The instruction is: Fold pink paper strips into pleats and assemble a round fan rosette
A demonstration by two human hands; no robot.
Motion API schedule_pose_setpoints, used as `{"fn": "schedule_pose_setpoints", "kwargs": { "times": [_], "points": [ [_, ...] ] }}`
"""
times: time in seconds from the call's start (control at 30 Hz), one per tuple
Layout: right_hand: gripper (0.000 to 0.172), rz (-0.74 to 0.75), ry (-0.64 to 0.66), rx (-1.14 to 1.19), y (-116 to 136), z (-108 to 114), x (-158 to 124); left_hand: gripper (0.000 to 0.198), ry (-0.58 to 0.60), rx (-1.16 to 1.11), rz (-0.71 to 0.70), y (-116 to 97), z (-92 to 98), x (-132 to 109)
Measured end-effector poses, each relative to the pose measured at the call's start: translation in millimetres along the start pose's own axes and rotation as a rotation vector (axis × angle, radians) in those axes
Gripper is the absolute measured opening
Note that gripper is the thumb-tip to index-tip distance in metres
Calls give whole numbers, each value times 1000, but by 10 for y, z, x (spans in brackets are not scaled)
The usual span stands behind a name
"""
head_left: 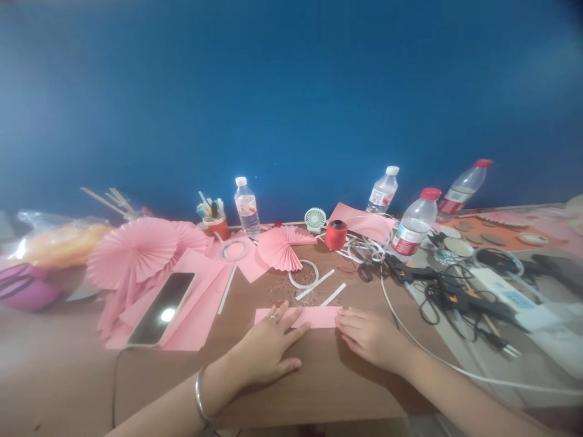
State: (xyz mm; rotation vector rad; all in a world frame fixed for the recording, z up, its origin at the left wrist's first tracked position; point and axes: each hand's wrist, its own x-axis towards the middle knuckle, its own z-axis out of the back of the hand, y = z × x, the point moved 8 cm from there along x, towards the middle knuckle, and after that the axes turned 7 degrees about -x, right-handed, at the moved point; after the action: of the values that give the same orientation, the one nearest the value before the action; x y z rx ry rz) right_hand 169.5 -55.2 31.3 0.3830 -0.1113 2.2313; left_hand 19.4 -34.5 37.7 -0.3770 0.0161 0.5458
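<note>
My left hand [274, 345] lies palm down with fingers spread, its fingertips resting on a narrow folded strip of pink paper [316, 316]. A ring is on one finger and a silver bangle circles the wrist. At the strip's right end, my right hand [371, 337] presses down with its fingers flat and close together; its thumb cannot be made out clearly. Just beyond the strip lie two white strips [315, 285] and a white ring [303, 275]. Farther back sits a pleated pink paper fan [281, 247].
Left are a phone [163, 308] on pink sheets [204, 303] and large pleated fans [134, 252]. Behind stand a pen cup [217, 227], a water bottle [246, 209] and a small fan [315, 220]. Bottles [413, 226], glue guns [473, 300], tangled cables and a power strip [503, 289] crowd the right.
</note>
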Motion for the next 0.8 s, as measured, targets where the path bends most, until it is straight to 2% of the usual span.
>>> {"fn": "schedule_pose_setpoints", "kwargs": {
  "times": [0.1,0.2,0.3,0.4,0.47,0.53,0.6,0.63,0.7,0.8],
  "points": [
    [14,-114,96,32,-5,-5,174,63,-19,12,6,1,-12,2],
    [13,-334,66,53,-162,9,324,60,-43,30,14,11,-26,-8],
    [14,-519,147,132,-375,-166,359,54,-77,29,25,12,-15,-19],
    [4,-570,274,279,-489,-389,345,47,-117,3,35,-13,27,12],
    [7,-559,257,414,-516,-418,361,39,-142,-29,77,12,71,79],
    [8,-581,233,637,-537,-418,381,31,-187,-82,189,140,142,177],
    [6,-624,258,897,-543,-440,413,28,-294,-135,342,365,268,270],
    [8,-644,255,998,-556,-439,445,27,-283,-191,365,457,284,343],
    [16,-711,121,1101,-672,-388,532,23,-265,-282,382,625,326,490],
    [21,-883,-305,1188,-955,-303,612,26,-362,-487,427,828,425,624]
  ]
}}
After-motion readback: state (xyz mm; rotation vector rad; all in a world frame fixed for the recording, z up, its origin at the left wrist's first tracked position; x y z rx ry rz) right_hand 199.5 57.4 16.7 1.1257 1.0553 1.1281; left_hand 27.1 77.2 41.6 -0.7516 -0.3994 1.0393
